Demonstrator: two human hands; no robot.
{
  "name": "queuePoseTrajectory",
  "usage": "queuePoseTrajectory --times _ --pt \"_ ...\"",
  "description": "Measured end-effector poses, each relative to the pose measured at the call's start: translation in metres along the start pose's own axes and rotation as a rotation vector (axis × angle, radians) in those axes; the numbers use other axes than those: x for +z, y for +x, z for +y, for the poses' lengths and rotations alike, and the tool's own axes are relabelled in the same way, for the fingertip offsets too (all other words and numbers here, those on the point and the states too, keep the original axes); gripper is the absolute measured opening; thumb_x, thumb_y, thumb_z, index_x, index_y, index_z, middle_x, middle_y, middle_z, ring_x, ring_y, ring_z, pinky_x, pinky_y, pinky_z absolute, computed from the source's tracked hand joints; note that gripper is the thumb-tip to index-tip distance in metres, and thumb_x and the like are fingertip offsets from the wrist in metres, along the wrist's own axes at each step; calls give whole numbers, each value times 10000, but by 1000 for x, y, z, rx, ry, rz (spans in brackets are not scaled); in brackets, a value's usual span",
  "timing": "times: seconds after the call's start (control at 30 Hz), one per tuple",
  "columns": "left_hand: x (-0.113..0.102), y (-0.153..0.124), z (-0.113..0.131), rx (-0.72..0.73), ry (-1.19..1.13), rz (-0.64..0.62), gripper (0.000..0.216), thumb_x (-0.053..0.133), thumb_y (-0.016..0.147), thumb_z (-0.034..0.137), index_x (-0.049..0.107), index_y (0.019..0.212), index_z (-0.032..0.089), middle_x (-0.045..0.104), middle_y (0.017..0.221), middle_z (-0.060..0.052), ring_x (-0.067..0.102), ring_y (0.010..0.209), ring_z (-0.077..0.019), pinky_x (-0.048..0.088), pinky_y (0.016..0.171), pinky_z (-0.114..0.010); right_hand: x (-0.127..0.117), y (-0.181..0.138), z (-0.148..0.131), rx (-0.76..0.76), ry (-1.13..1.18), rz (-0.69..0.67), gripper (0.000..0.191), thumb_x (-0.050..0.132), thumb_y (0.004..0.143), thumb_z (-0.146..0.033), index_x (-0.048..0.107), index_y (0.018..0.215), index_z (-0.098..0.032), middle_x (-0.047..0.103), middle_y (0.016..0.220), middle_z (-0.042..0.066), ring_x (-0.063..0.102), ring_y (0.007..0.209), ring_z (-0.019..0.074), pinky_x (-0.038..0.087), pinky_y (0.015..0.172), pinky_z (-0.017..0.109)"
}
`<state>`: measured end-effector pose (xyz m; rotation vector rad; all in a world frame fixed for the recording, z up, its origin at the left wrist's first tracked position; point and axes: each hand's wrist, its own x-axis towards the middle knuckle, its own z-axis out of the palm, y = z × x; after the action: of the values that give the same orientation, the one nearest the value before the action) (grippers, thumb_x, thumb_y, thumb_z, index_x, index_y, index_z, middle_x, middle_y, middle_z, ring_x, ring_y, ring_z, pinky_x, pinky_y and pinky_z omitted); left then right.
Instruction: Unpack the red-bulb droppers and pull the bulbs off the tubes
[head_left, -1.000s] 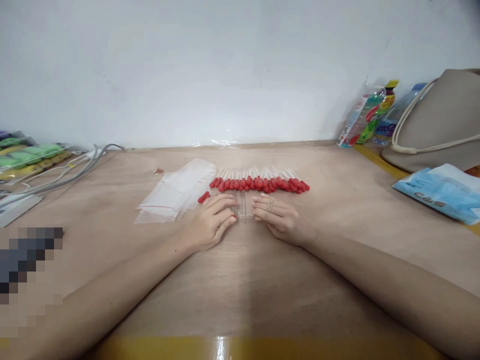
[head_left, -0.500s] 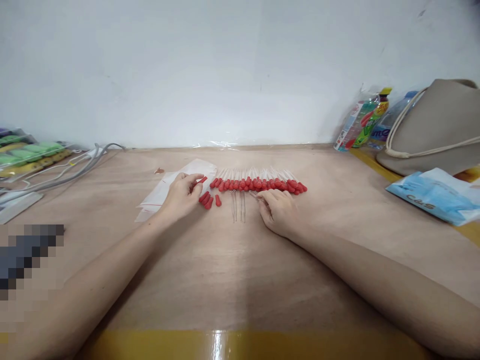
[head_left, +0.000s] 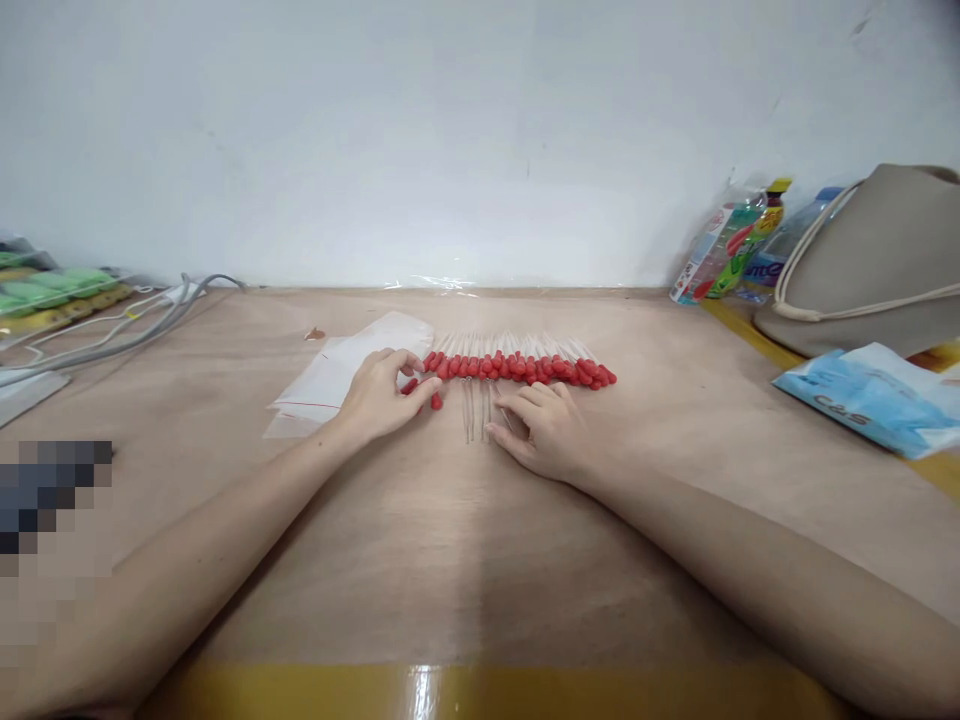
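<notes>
A row of glass droppers with red rubber bulbs (head_left: pixel 517 366) lies on the table, tubes pointing to the wall. My left hand (head_left: pixel 386 392) is at the row's left end, thumb and index finger apart, above loose red rubber bulbs (head_left: pixel 436 401), some of them hidden under the fingers. Several bare glass tubes (head_left: pixel 469 415) lie side by side in front of the row. Over the rightmost tubes is my right hand (head_left: pixel 544 430), its thumb and index finger spread. I see nothing gripped in it, though its fingers partly cover a tube.
White zip bags (head_left: pixel 322 380) lie flat beside my left hand. On the left are cables (head_left: pixel 161 320) and a green and yellow package (head_left: pixel 67 295). At the right stand bottles (head_left: pixel 724 250) and a grey bag (head_left: pixel 877 260), with a blue tissue pack (head_left: pixel 862 395) in front.
My left hand has moved right to the row's end, and the red bulb in its fingers has been let go. My right hand's fingers have spread and shifted slightly left over the tubes.
</notes>
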<state>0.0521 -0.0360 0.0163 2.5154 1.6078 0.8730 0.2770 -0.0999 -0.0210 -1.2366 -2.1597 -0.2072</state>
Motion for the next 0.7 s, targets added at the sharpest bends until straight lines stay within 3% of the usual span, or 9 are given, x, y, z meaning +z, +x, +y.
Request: queuePoseTrajectory --times 0.1,0.23,0.37,0.5,0.6,0.7 --pt "7 10 2 39 89 4 274 560 734 446 604 786 181 564 765 -47 509 795 -214 414 776 -363 -2 1 -1 -32 27 -46 381 490 822 -482 616 982 -160 630 865 70 518 805 190 298 751 334" --pt "14 24 6 -20 173 -56 325 524 751 479 631 663 185 550 772 -76 501 844 -263 402 805 -423 -5 1 -1 -56 69 -73 444 494 812 -510 582 1052 -146 622 939 86 522 865 205 317 786 349" --pt "16 29 7 -75 164 -63 320 486 783 434 653 668 186 553 789 -85 498 886 -273 406 810 -415 -4 -1 0 -65 109 -72 411 503 812 -487 571 1041 -152 619 946 86 523 864 211 343 781 362" --pt "9 21 4 -106 150 28 310 465 807 403 650 729 167 566 826 -86 498 891 -261 404 816 -403 1 -2 4 -47 132 4 287 485 841 -352 559 1041 -160 613 948 80 526 854 207 385 766 373" --pt "4 5 5 -11 167 116 294 457 831 387 619 725 166 563 807 -74 495 857 -242 393 805 -403 5 -2 6 -21 169 137 286 461 841 -249 531 1107 -171 577 1021 98 522 948 215 419 820 384" --pt "3 -15 9 191 119 135 247 466 851 361 590 756 170 572 808 -53 492 840 -211 385 795 -376 5 -2 8 -11 154 252 397 480 827 -250 470 1216 -172 510 1167 125 473 1096 229 410 912 392"
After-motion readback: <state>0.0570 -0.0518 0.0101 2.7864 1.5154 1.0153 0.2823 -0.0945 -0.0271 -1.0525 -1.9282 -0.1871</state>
